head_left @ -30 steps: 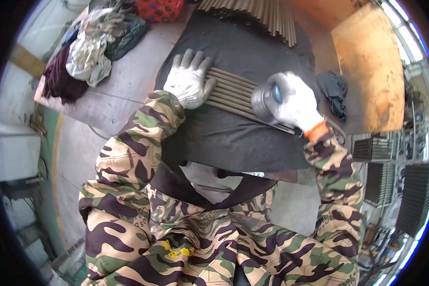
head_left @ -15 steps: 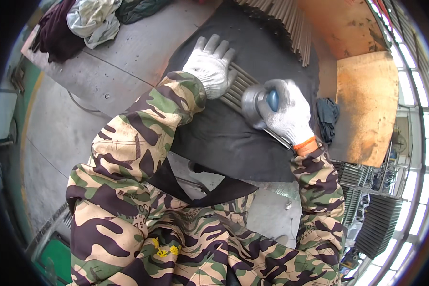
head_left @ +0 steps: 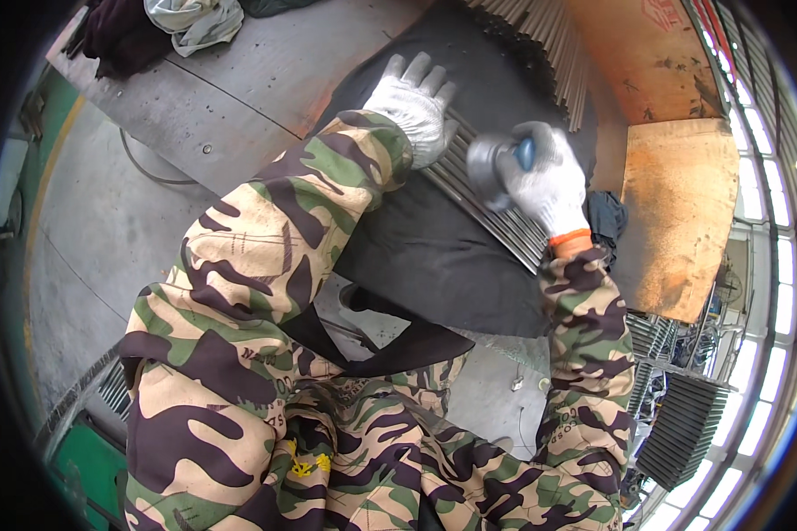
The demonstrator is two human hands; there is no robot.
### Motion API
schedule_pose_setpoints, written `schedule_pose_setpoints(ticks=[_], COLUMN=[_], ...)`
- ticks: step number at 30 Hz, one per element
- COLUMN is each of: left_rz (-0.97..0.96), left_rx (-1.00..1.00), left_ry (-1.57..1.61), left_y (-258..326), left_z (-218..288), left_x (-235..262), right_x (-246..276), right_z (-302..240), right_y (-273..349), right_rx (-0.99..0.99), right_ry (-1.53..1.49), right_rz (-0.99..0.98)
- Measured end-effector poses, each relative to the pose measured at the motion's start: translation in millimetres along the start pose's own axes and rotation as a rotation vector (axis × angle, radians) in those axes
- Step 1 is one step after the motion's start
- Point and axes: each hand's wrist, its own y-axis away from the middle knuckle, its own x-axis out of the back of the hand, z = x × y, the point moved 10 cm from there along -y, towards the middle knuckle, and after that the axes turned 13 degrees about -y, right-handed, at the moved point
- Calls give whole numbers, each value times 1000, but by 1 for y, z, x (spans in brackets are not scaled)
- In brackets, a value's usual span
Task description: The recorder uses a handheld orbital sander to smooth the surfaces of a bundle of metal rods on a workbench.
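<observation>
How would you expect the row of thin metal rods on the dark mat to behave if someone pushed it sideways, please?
The metal rods look round and slim, so they would probably roll or spread apart. The left hand lies flat across them, which suggests they need steadying. The dark mat beneath looks soft and may slow them. They appear stiff, likely not floppy.

A: Gloves? Both hands in white knit; the right hand (head_left: 553,181) has an orange cuff, the left hand (head_left: 416,106) is plain white.

B: Sleeves and jacket (head_left: 266,354) are camo: tan, green, dark brown blotches. Tool (head_left: 496,164)?

A: Grey metal disc, blue bit showing in the grip. Rods (head_left: 483,208) are silver-grey, striped in rows.

B: Mat (head_left: 425,257) is black. Surface (head_left: 266,80) dull grey steel.

A: Right of frame, board (head_left: 677,212) is rusty orange-tan. Upper left, rags (head_left: 190,18) are pale grey-white beside a dark maroon cloth (head_left: 119,35).

B: Floor edge (head_left: 62,106) at left is green.
</observation>
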Motion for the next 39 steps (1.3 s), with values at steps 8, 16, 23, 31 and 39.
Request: schedule_pose_setpoints(ticks=[8, 16, 23, 31, 39], left_rz=[-15, 59, 95, 40, 30], left_rx=[-10, 41, 59, 44, 8], left_ry=[-12, -24, -27, -58, -78], left_y=[3, -6, -14, -21, -25], left_z=[-1, -2, -9, -4, -3], left_x=[-4, -2, -12, -15, -12], right_x=[-6, 0, -1, 1, 4], right_z=[-16, -20, -5, 13, 25], right_y=[20, 31, 19, 9, 7], right_rx=[108, 196, 130, 77, -27], right_ry=[-60, -94, -48, 12, 20], right_rz=[3, 19, 35, 64, 29])
